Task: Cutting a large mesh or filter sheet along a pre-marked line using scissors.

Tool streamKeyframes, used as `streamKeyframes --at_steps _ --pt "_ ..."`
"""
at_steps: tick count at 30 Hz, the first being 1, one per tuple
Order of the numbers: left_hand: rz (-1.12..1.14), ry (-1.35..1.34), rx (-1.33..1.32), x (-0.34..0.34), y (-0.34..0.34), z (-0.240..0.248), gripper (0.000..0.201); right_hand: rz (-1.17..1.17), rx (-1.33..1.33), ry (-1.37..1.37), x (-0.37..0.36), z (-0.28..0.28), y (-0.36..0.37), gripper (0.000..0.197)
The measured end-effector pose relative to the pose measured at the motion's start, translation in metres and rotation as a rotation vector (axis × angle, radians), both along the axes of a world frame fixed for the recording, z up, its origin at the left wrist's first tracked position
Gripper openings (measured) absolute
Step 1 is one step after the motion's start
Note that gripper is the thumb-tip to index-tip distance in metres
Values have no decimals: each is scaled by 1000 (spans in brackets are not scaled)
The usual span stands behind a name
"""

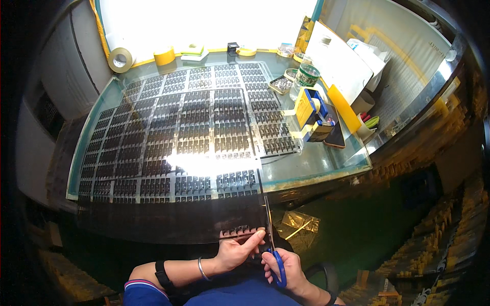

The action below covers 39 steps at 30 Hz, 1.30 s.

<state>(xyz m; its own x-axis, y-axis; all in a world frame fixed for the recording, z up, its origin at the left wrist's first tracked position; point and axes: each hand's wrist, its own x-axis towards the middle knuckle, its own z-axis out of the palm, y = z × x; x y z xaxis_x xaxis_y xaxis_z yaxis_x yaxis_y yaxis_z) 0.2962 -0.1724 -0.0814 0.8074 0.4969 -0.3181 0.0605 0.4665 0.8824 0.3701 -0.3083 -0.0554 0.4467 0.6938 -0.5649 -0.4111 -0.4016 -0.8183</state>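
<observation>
Scissors (269, 224) cutting a clear sheet (168, 153) at the table (316, 166) edge.
Right hand (286, 268) grips the scissors; left hand (237, 250), just beside them, pinches the sheet.

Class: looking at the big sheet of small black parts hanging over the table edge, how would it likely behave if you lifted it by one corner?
The sheet probably flops: it overhangs the glass table and the left hand steadies its edge. Likely light, since scissors in the right hand cut it.

My glass-topped table (326, 166) carries a big clear sheet of small dark parts (173, 137), tape rolls (121, 59), a yellow-blue tape dispenser (312, 113) and small trays (282, 84).
</observation>
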Motion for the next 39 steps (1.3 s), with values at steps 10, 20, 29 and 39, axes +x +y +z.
streamKeyframes --at_steps 10,20,29,39 --pt "-75 14 2 -10 -8 -12 17 6 -45 -19 5 13 5 27" --pt "-122 33 55 -18 -12 -15 17 21 -63 -4 7 17 8 28" --pt "-229 33 86 -32 -16 -28 16 0 -15 13 8 11 10 38" --pt "-203 -64 124 -34 -23 -32 14 -35 40 60 7 11 16 33"
